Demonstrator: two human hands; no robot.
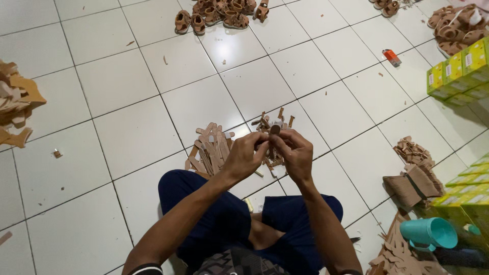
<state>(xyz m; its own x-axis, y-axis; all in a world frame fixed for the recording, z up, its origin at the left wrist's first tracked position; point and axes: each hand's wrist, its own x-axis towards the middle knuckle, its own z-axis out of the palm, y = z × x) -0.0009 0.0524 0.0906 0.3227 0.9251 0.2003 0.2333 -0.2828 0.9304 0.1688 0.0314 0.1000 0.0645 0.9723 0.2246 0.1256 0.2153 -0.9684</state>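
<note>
While the person sits cross-legged on the white tiled floor (127, 91), the left hand (245, 155) and right hand (294, 153) pinch one small brown strap piece (275, 129) between them, above the strap pile (210, 148). Brown sandals (219, 12) lie beyond.

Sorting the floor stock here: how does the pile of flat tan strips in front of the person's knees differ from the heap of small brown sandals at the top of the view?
The pile of flat tan strips lies close, just beyond the left hand; the heap of small brown sandals sits far off across the white tiled floor. The strips are thin, flat, loose pieces; the sandals are shaped, assembled footwear. The strips look paler, the sandals darker. Both are brownish and lie directly on the tiles.
</note>
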